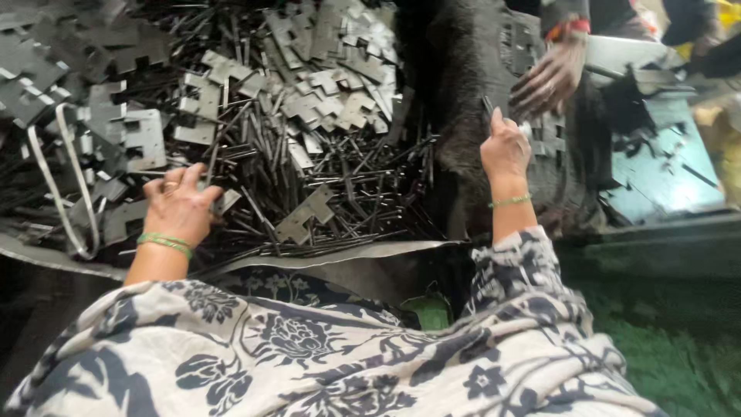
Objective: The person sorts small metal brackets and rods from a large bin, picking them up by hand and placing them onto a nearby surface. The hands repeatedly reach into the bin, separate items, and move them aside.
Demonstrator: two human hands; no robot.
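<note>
While the big heap of thin dark metal rods and notched grey stamped plates (309,131) fills the space in front of the seated person, both of their hands are at work on it. The left hand (179,207), green bangle at the wrist, rests on the near left edge of the heap with fingers curled down over a flat grey notched plate (225,202); it looks pressed onto the piece rather than lifting it, though I cannot tell how firmly it grips. The right hand (505,147) is raised off the heap's right side, thumb and fingers pinched on a slim dark rod (488,106) that sticks up above the fingertips. Just beyond it, further right of the heap, another person's hand (549,77) with a red bangle reaches down, fingers spread, over dark cloth. To my eye the sorting goes best if the pinch stays near the rod's middle so it does not swing, and the left hand draws plates out flat, since the tangled rods would likely snag the notches.
</note>
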